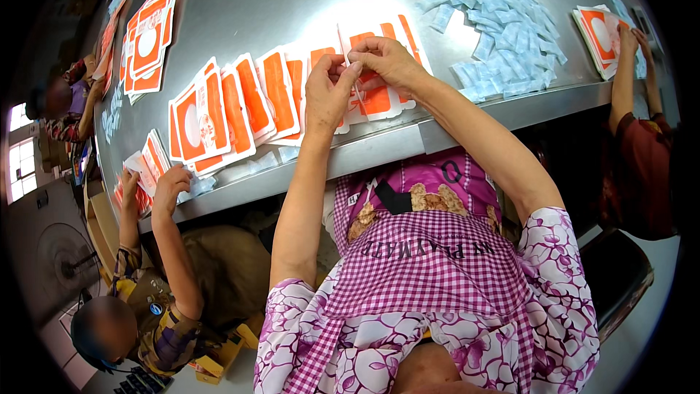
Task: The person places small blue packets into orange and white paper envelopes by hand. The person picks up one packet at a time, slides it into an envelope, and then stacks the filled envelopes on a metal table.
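Note:
My left hand (331,90) and my right hand (391,63) meet over the table edge. Thumb and fingers of each pinch the upper edge of an orange and white flat pouch (358,101), seen nearly edge-on. My fingers hide part of its top, so whether its mouth is parted is unclear. Left of my hands, a fanned row of similar pouches (276,93) overlaps along the edge. More pouches (413,44) lie beneath and just beyond my right hand. To the right spreads a heap of small light blue sachets (503,27).
The metal table (246,5) has a raised front edge (377,150). A stack of pouches (147,44) lies at the far left. Co-workers' hands (169,189) handle pouches at the left and others' hands (629,44) at the right. A black chair (623,279) stands right of me.

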